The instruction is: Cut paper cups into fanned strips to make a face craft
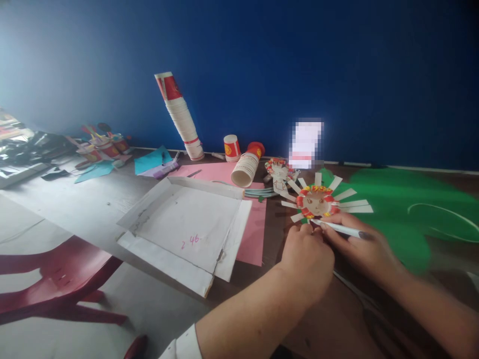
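Note:
A paper cup cut and spread into a sunburst (318, 203) lies on the table. White strips stick out around its red and yellow ring, and a small face is drawn at its centre. My left hand (309, 257) is closed at its lower edge, fingertips on the strips there; part of the grip is hidden behind the hand. A white marker pen (346, 229) is pinched in my right hand (364, 247), its tip touching or close to the lower left of the ring. Behind it stands a second cut-cup figure (279, 174) with a drawn body.
A white cardboard tray (179, 209) lies on pink paper (258, 239) to the left. Beyond it are a tall leaning cup stack (183, 119), an upright cup (232, 148), a lying stack (247, 167) and a lit phone (306, 144). Green paper (404, 199) covers the right; a red chair (71, 269) stands lower left.

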Available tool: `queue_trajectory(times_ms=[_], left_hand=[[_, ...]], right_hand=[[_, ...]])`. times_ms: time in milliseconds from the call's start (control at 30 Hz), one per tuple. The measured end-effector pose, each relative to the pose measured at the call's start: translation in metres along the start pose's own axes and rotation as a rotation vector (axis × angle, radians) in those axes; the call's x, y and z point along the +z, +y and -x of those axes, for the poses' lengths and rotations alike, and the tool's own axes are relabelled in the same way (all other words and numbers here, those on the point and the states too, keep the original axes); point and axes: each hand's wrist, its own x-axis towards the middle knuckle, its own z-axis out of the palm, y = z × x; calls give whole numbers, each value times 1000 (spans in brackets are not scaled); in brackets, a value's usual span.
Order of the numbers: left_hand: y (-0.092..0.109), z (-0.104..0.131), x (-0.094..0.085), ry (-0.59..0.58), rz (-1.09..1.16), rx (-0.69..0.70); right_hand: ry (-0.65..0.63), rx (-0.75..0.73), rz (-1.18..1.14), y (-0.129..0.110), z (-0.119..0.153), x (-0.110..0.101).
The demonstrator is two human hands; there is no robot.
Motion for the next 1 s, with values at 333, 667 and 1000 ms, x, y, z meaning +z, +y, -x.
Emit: queue_trajectory(times_ms=[333,667,1000], left_hand=[[0,1,-1,7,7,1],[0,0,-4,-29,8,-8],[0,1,-3,-22,25,-7]], right_hand=[[-16,6,1,-4,-1,-1],[-45,58,-1,-10,-1,-6],[-46,49,-19,-13,-3,-6]])
